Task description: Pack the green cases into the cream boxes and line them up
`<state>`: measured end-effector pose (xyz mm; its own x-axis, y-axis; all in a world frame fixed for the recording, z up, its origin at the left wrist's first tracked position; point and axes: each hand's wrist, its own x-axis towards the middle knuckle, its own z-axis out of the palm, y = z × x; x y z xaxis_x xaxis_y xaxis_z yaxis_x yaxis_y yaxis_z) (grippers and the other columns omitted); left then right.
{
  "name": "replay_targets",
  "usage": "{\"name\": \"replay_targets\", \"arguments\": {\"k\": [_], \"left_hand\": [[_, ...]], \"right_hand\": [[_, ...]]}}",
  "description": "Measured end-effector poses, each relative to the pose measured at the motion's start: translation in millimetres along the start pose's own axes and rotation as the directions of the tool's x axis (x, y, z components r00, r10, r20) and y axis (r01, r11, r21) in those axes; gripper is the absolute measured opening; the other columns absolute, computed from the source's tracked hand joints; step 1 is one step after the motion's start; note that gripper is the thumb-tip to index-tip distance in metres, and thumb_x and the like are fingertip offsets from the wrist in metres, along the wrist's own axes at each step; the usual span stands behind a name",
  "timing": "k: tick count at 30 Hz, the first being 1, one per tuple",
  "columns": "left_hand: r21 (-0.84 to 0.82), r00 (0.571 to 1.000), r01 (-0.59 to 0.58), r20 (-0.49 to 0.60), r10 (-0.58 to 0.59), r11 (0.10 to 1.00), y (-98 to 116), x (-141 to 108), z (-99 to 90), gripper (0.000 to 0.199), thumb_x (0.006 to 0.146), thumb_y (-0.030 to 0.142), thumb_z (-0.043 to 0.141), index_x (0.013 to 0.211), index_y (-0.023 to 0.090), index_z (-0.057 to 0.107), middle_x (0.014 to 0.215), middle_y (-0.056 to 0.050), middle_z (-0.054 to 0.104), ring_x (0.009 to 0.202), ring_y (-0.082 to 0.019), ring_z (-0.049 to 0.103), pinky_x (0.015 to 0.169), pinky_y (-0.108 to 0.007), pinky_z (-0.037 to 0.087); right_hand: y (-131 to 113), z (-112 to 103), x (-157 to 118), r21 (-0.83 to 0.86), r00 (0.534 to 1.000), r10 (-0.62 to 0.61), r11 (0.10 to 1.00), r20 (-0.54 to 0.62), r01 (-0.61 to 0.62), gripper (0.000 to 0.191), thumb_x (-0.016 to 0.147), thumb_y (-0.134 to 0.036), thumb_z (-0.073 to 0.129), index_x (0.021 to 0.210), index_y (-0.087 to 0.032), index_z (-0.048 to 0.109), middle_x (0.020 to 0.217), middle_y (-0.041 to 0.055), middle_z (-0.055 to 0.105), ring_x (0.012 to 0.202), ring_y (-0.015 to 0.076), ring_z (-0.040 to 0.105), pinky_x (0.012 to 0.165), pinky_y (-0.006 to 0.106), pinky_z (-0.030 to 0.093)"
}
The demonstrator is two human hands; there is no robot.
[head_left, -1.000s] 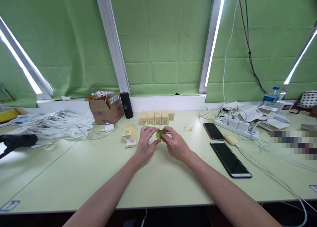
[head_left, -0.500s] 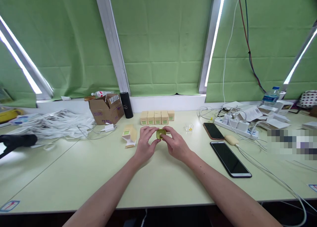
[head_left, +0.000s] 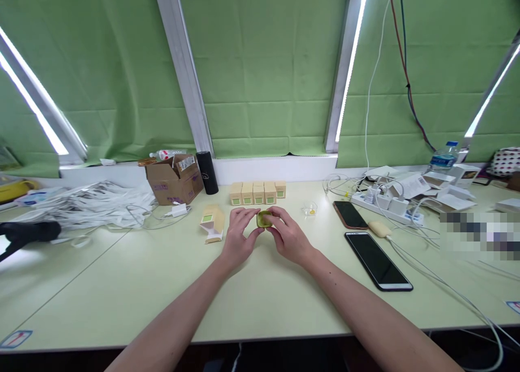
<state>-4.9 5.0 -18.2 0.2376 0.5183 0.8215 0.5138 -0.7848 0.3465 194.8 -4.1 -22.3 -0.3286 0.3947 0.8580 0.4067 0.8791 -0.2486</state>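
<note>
A small green case (head_left: 264, 218) sits between the fingertips of both hands, just above the pale green table (head_left: 252, 301). My left hand (head_left: 238, 235) grips its left side and my right hand (head_left: 289, 235) grips its right side. Behind the hands stands a row of several small tan boxes (head_left: 258, 193) with green labels. One opened tan box (head_left: 212, 222) lies on its side just left of my left hand.
A cardboard box (head_left: 174, 180) and a black cylinder (head_left: 207, 172) stand at the back left, beside a pile of white cables (head_left: 89, 204). To the right lie two phones (head_left: 377, 261), a small clear cup (head_left: 311, 209), a power strip (head_left: 388, 205) with chargers, and a water bottle (head_left: 444, 157).
The hands and the green case stay almost in place; the fingers shift slightly around the case.
</note>
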Motion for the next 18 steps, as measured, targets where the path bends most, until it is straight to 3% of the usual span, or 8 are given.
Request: {"name": "replay_targets", "arguments": {"k": [3,7,13,18], "left_hand": [[-0.041,0.997,0.077,-0.005,-0.077,0.996,0.4,-0.3,0.3,0.041,0.095,0.029,0.070,0.135,0.028,0.064,0.117,-0.009,0.072,0.116,-0.027,0.058,0.098,-0.046,0.053],[-0.108,0.976,0.205,-0.047,-0.211,0.973,0.6,2.0,0.2,0.021,0.092,0.034,0.071,0.111,0.025,0.073,0.103,-0.007,0.071,0.097,-0.023,0.064,0.082,-0.036,0.056],[-0.160,0.937,0.328,-0.068,-0.342,0.931,0.8,5.8,-2.1,0.020,0.090,0.038,0.069,0.081,0.021,0.070,0.079,-0.003,0.069,0.073,-0.017,0.063,0.070,-0.030,0.052],[-0.199,0.897,0.437,0.032,-0.440,0.877,5.7,6.6,-3.4,0.029,0.090,0.043,0.066,0.072,0.020,0.066,0.069,-0.002,0.071,0.066,-0.017,0.065,0.069,-0.029,0.051]], "right_hand": [[-0.6,-1.3,-1.5,0.042,0.999,0.024,0.999,-0.036,-0.023,0.055,0.101,-0.012,0.051,0.152,-0.028,0.042,0.140,0.0163,0.059,0.139,0.0308,0.055,0.110,0.055,0.057],[0.3,-0.1,-4.1,0.075,0.999,0.019,0.997,-0.025,-0.017,0.068,0.097,-0.009,0.055,0.158,-0.028,0.033,0.147,0.0176,0.055,0.145,0.0330,0.049,0.107,0.055,0.059],[1.5,6.5,-7.8,0.077,0.999,0.044,0.996,0.004,-0.044,0.068,0.097,-0.005,0.049,0.158,-0.032,0.037,0.149,0.0162,0.053,0.133,0.0312,0.059,0.094,0.051,0.065],[2.2,9.0,-8.3,0.088,0.998,0.065,0.994,-0.003,-0.065,0.063,0.098,-0.008,0.050,0.155,-0.032,0.043,0.146,0.0151,0.056,0.119,0.0283,0.066,0.088,0.046,0.066]]}}
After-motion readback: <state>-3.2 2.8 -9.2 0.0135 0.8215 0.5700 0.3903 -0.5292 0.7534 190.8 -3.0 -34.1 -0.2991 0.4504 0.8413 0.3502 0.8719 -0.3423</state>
